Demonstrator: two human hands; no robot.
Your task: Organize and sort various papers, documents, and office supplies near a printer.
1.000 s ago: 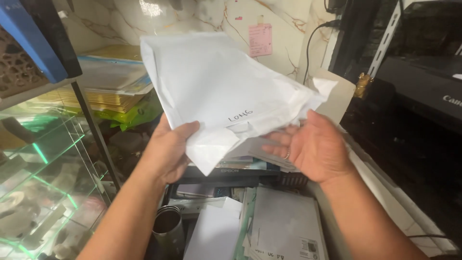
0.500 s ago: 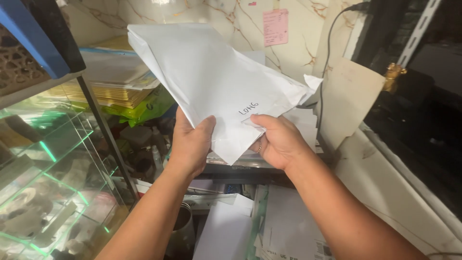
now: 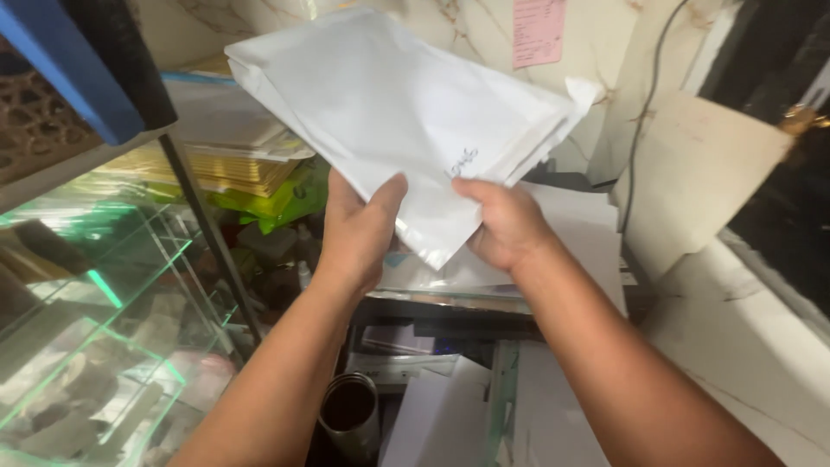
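The left hand's thumb (image 3: 391, 188) is pressing on the front of a white paper packet (image 3: 389, 112) while its other fingers are going behind it, so the left hand (image 3: 356, 229) is clamping the packet's lower edge in the centre of the frame. The right hand (image 3: 504, 223) is gripping the same lower edge just beside it, its fingers curling over the front of the paper near some handwriting. The packet is tilting up and away toward the upper middle of the frame, its crumpled open end sitting at the upper right. Beneath the hands a stack of white sheets (image 3: 579, 233) is lying on a dark machine (image 3: 450, 316). At the bottom centre a metal cup (image 3: 349, 413) is standing upright among loose papers (image 3: 450, 419). A glass shelf (image 3: 104, 329) is filling the lower left, and a pile of yellow envelopes (image 3: 229, 169) is resting at the left behind the packet. A pink note (image 3: 538, 30) is hanging on the marble wall (image 3: 609, 104) at the top right, beside a black cable (image 3: 644, 112).
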